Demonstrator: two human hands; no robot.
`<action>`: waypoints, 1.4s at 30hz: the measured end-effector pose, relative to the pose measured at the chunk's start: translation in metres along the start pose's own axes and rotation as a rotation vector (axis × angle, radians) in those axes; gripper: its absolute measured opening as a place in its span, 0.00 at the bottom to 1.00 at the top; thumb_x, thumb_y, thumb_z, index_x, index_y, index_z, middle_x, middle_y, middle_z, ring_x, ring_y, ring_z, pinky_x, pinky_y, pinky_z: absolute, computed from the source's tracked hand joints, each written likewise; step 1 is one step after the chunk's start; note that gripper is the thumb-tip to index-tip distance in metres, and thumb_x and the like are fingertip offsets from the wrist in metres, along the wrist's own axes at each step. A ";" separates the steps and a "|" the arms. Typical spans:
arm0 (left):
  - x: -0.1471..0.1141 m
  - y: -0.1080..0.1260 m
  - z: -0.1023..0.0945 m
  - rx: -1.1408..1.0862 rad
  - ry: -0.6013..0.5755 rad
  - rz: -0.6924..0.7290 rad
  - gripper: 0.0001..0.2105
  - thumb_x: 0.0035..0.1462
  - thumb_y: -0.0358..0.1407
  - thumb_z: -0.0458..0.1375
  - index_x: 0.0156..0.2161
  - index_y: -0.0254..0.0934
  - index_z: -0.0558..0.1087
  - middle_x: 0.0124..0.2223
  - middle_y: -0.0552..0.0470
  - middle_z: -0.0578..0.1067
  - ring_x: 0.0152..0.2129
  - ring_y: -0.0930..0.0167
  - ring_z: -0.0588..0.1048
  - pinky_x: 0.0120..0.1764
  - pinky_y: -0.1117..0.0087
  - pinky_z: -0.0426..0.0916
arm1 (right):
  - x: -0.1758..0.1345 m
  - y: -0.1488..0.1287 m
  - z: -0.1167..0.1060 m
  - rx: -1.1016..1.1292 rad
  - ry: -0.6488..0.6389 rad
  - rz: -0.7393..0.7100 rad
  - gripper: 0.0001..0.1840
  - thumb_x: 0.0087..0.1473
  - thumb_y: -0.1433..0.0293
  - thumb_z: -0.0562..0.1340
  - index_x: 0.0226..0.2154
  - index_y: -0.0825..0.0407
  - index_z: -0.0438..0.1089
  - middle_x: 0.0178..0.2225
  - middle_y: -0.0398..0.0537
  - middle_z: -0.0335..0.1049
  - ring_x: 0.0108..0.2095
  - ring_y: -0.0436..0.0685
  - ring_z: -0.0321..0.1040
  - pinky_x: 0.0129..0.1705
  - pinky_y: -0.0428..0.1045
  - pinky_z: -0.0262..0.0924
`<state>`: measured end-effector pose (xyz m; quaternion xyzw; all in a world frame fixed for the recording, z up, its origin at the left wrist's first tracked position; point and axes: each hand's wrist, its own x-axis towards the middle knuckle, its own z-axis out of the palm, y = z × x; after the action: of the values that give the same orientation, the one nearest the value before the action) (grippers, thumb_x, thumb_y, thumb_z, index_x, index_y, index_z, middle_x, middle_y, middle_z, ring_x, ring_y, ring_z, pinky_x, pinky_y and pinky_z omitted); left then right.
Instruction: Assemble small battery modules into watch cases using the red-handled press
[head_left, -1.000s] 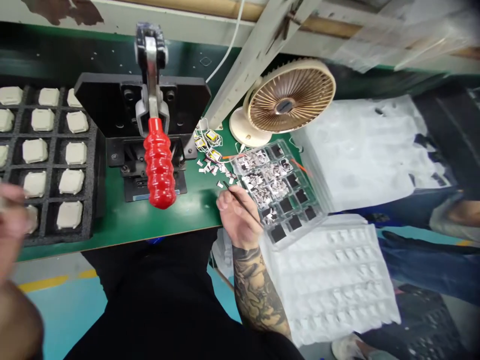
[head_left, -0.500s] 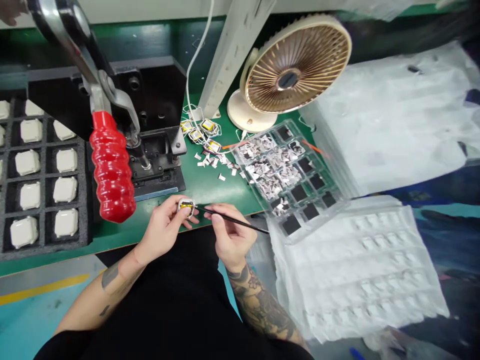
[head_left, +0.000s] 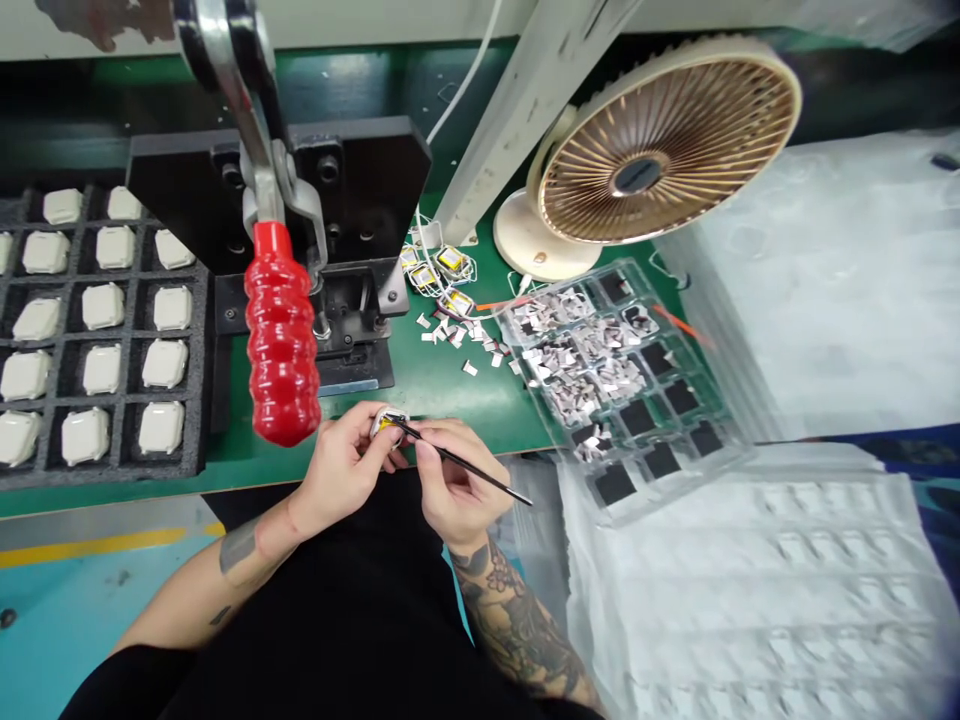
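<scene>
Pinched in my left hand (head_left: 346,462) is a small white square housing (head_left: 379,416) with a yellow and black inside, partly covered by my thumb. A pair of thin black tweezers (head_left: 472,466) is gripped in my right hand (head_left: 463,480) like a pen. Its tip reaches the inside of the housing; whether it holds any small part there I cannot tell. Behind my hands lie loose small white pieces (head_left: 469,367) and several similar housings with yellow insides and wire loops (head_left: 454,262).
Left of my hands stands a black press with a red handle (head_left: 283,350), beside a foam tray (head_left: 196,430) of white housings. To the right are a clear compartment tray (head_left: 611,512) of small white pieces, a fan (head_left: 637,175) and white plastic trays (head_left: 720,560).
The tweezers' tip has moved left into the housing, and my right hand is closer to my left. The housing is tilted more. The camera view has shifted left.
</scene>
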<state>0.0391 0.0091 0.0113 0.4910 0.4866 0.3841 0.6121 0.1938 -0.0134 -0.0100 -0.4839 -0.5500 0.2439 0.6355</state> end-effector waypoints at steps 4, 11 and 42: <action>0.000 -0.003 -0.002 0.015 -0.020 0.004 0.12 0.73 0.45 0.63 0.53 0.39 0.78 0.33 0.51 0.85 0.26 0.67 0.84 0.33 0.68 0.81 | 0.002 0.001 0.000 0.055 0.039 0.159 0.04 0.66 0.69 0.70 0.44 0.46 0.81 0.39 0.51 0.85 0.38 0.61 0.83 0.41 0.59 0.81; 0.001 -0.003 -0.003 -0.122 -0.019 -0.006 0.22 0.71 0.45 0.67 0.64 0.40 0.74 0.37 0.49 0.86 0.29 0.67 0.86 0.34 0.68 0.82 | 0.012 -0.009 -0.017 0.345 -0.138 0.334 0.05 0.67 0.66 0.71 0.45 0.48 0.81 0.38 0.50 0.83 0.36 0.58 0.82 0.36 0.54 0.81; -0.005 -0.007 -0.013 -0.088 0.051 0.029 0.19 0.69 0.51 0.66 0.59 0.47 0.77 0.49 0.45 0.87 0.40 0.56 0.88 0.42 0.53 0.87 | 0.098 0.007 -0.026 -0.358 -0.305 -0.171 0.10 0.73 0.67 0.63 0.50 0.47 0.80 0.45 0.50 0.81 0.46 0.57 0.77 0.53 0.56 0.73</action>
<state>0.0251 0.0056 0.0045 0.4606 0.4777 0.4264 0.6147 0.2465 0.0635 0.0308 -0.4981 -0.7127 0.1583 0.4678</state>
